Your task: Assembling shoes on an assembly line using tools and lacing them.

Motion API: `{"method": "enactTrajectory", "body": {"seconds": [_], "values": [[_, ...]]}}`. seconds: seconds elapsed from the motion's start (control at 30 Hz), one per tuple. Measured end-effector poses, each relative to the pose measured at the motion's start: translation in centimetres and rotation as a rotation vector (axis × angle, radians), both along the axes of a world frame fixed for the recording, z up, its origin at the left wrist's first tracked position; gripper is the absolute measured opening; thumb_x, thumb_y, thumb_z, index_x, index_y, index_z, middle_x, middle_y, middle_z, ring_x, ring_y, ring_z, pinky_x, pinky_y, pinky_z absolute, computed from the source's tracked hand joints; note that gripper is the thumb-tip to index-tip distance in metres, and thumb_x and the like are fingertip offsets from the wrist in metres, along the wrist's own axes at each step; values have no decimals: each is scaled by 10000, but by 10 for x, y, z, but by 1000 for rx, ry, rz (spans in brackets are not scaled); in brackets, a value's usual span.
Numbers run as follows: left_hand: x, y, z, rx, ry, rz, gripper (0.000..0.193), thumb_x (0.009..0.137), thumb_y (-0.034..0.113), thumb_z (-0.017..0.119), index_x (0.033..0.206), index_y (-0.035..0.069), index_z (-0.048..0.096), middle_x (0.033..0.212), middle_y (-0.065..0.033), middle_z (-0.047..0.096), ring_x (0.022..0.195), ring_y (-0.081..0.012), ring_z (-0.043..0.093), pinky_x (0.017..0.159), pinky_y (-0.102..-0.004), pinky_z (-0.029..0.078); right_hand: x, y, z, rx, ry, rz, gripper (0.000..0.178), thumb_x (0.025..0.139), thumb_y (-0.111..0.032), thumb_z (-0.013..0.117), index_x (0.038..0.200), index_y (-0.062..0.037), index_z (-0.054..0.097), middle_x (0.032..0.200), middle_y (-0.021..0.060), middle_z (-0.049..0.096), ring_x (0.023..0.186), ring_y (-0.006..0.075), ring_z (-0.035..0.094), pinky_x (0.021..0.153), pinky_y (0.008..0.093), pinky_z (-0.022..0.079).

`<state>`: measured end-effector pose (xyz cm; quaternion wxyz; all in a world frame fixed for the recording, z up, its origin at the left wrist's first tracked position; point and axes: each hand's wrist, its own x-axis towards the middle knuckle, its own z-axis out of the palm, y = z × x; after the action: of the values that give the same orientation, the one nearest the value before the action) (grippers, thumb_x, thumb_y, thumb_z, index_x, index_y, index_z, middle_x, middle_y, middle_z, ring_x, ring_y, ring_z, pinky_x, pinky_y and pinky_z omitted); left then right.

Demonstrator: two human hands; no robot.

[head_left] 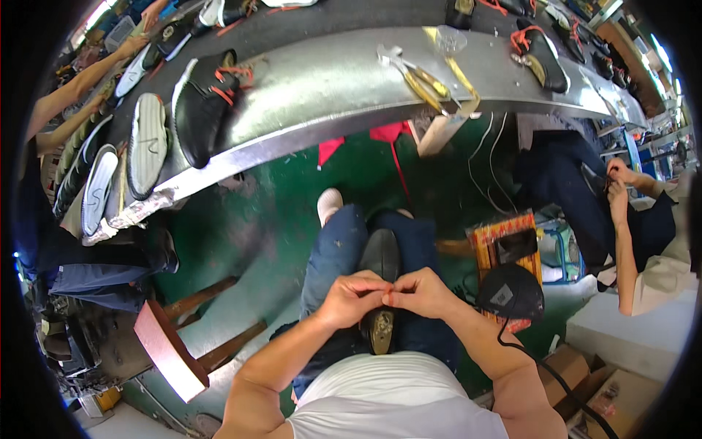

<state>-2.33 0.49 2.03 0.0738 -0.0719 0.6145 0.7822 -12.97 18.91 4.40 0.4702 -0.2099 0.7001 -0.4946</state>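
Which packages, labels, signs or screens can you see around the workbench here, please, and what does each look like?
Cardboard boxes: on the floor at lower right, plain brown, flaps open.
Patterned box: on the floor right of the knees, rectangular, orange, red and yellow edging, dark inside.
Label: small pale square patch on the round black object beside that box.
No signs or screens show.

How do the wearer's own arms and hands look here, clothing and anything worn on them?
Both forearms are bare up to the short sleeves of a white T-shirt. The left hand and right hand wear no gloves; no watch, ring or band shows on either wrist.
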Motion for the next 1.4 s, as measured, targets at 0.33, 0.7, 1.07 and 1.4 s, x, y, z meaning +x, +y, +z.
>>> {"method": "enactTrajectory", "body": {"seconds": [0.33,0.7,1.07,1.4], "values": [[-10,-10,24,-657,357,23,134,847,20,687,975,51,710,983,-104,621,873,-275,648,727,-348,523,2,0,13,-199,700,88,60,866,-76,641,867,-44,691,1082,106,589,1030,303,577,796,378,479],[55,50,-6,-797,-6,-50,1199,712,402,848,1495,-90,85,1550,-335,77,1463,-462,104,1198,-486,162,18,53,-28,30,766,-141,223,891,-201,662,1021,-19,654,1164,136,611,1122,331,568,965,436,448],[50,-35,40,555,-330,110,452,754,9,683,1183,-60,559,980,-122,672,905,-267,698,812,-406,588,46,63,-39,61,666,-236,347,896,-190,668,1158,16,571,1266,213,558,1207,375,533,1033,425,427],[-154,-119,192,340,-29,361,206,802,33,627,1004,2,598,900,-114,659,794,-246,677,747,-405,579,-38,-13,5,-181,898,-436,324,892,-134,676,1183,-40,569,1276,162,568,1128,322,578,918,380,486]]}}
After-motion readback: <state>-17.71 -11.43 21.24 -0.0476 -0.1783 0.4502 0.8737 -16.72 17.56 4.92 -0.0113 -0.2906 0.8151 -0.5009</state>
